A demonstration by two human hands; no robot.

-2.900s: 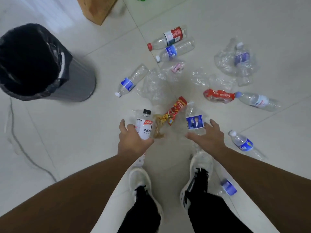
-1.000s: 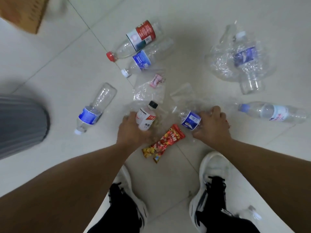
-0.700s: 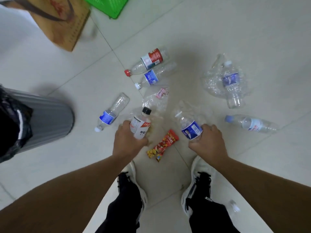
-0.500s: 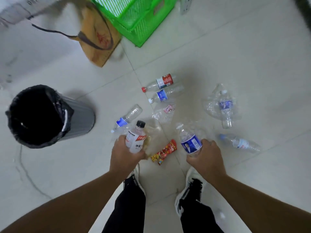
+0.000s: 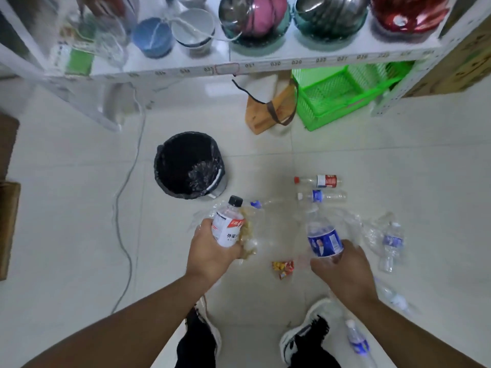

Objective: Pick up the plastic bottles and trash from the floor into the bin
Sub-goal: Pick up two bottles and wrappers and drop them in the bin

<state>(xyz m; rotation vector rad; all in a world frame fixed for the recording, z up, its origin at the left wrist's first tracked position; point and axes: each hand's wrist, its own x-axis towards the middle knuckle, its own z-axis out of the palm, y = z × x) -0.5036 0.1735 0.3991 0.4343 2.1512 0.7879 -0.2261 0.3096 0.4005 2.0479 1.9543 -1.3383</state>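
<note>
My left hand [image 5: 212, 254] grips a white-labelled bottle with a black cap [image 5: 228, 223] together with crumpled clear plastic wrap. My right hand [image 5: 342, 272] holds a clear bottle with a blue label [image 5: 322, 239] and more clear wrap. The bin [image 5: 189, 164], lined with a black bag, stands open just beyond my left hand. On the floor lie a red-labelled bottle [image 5: 320, 181], a blue-labelled bottle [image 5: 322, 196], a red and yellow snack wrapper [image 5: 283, 268], and a crushed bottle in clear plastic [image 5: 390, 241].
A white shelf rack [image 5: 265, 65] with bowls stands behind the bin. Under it are a green basket [image 5: 337, 95] and a brown bag [image 5: 271, 110]. A grey cable [image 5: 127, 187] runs over the floor at left. Two more bottles [image 5: 357, 341] lie by my right shoe.
Both hands have lifted their bottles and wrap off the floor. I have straightened up, so the view now takes in the bin ahead and the shelf rack behind it.
</note>
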